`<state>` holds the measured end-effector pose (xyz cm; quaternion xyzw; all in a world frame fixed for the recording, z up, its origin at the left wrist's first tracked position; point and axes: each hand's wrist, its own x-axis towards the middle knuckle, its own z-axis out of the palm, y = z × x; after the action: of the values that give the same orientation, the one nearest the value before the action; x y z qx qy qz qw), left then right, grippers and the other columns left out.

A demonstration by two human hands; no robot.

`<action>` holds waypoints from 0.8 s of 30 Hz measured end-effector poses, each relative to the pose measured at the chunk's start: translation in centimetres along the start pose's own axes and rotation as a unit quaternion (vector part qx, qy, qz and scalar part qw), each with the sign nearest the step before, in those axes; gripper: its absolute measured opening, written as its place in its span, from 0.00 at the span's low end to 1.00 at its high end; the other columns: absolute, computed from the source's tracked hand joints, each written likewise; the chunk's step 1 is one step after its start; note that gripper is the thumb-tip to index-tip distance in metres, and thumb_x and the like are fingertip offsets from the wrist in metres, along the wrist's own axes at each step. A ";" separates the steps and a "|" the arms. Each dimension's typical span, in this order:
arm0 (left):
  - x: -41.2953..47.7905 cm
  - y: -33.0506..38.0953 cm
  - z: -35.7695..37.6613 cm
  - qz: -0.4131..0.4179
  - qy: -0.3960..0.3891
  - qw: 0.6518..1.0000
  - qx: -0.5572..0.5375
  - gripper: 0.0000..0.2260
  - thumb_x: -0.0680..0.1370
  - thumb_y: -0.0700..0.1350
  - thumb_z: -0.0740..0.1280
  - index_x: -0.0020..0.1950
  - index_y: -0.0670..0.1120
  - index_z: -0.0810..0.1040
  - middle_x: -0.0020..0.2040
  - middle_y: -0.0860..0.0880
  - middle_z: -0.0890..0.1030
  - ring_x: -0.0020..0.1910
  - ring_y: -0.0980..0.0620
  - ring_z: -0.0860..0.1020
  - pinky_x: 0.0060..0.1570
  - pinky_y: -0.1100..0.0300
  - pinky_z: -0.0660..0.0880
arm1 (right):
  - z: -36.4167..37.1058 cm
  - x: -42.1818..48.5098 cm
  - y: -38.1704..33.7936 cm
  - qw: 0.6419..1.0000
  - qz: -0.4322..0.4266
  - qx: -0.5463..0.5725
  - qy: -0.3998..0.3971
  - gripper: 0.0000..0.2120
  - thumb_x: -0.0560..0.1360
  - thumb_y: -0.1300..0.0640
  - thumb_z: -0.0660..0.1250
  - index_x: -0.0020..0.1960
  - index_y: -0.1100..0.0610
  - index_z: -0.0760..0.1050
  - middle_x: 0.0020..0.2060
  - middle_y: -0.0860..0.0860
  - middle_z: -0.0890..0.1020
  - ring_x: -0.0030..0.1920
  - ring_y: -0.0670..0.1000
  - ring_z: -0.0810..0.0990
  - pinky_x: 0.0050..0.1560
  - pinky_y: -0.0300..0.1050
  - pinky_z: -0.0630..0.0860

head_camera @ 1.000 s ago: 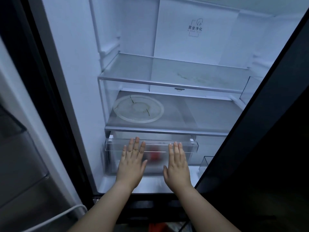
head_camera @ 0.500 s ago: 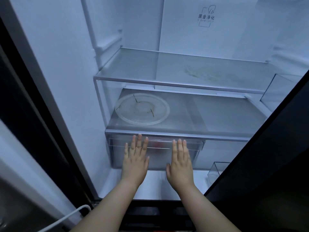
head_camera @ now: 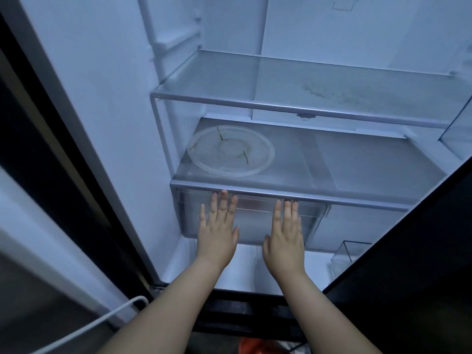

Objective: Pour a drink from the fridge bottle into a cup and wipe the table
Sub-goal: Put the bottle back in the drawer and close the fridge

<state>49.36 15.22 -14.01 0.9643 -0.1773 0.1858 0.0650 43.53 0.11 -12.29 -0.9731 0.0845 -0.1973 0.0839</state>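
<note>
While the fridge (head_camera: 107,98) stands open, a small printed mark (head_camera: 343,2) sits at the very top of the back wall, cut off by the frame edge, and its writing is too small to read. Both hands are out in front, palms forward, fingers straight and together, pointing up. The left hand (head_camera: 217,233) lies flat on the clear front of the drawer (head_camera: 252,221), its fingertips (head_camera: 224,194) reaching the metal trim of the lower shelf (head_camera: 357,169). The right hand (head_camera: 284,241) lies flat just beside it on the same drawer front, fingertips at that same trim. Neither hand curls around anything; each grip is spread flat and holds nothing. Both forearms run up bare from the bottom of the frame, roughly parallel.

Behind the frosted drawer front, between the two hands, there is a faint reddish blur (head_camera: 252,204); whether that is the bottle I cannot tell. On the lower shelf above, a round clear plastic lid (head_camera: 231,152) lies flat at the left. The upper shelf (head_camera: 281,83) is glass with a greenish smear toward the right. A white cable (head_camera: 102,320) curves across the lower left, and the dark door (head_camera: 408,277) fills the right.
</note>
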 end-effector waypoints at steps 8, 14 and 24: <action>-3.4 -0.5 -4.9 -0.051 -0.133 0.983 -0.113 0.34 0.81 0.54 0.55 0.75 0.51 0.33 0.75 0.49 0.30 0.74 0.50 0.32 0.75 0.49 0.40 | 0.6 -2.2 -0.1 0.998 -0.021 0.040 -0.047 0.39 0.70 0.62 0.68 0.76 0.65 0.52 0.76 0.62 0.48 0.76 0.61 0.49 0.73 0.55 0.52; -9.8 -2.0 -10.4 -0.018 -0.102 0.982 -0.159 0.27 0.81 0.51 0.56 0.78 0.50 0.49 0.79 0.50 0.48 0.77 0.52 0.46 0.73 0.57 0.46 | 0.3 -4.6 -3.7 0.989 -0.051 0.119 -0.068 0.35 0.76 0.58 0.64 0.76 0.63 0.50 0.76 0.60 0.50 0.77 0.59 0.48 0.74 0.54 0.53; -24.3 -8.1 -17.6 -0.069 -0.023 0.988 -0.133 0.22 0.76 0.51 0.58 0.67 0.46 0.73 0.65 0.48 0.77 0.63 0.49 0.75 0.58 0.55 0.73 | -4.5 -15.6 -14.6 0.948 -0.196 0.246 -0.039 0.26 0.75 0.60 0.64 0.71 0.63 0.62 0.72 0.60 0.65 0.73 0.57 0.60 0.73 0.47 0.55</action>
<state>25.34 33.88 -7.51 0.9610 -0.1350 0.1334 0.2013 29.51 16.79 -11.10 -0.9266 -0.1627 -0.1869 0.2830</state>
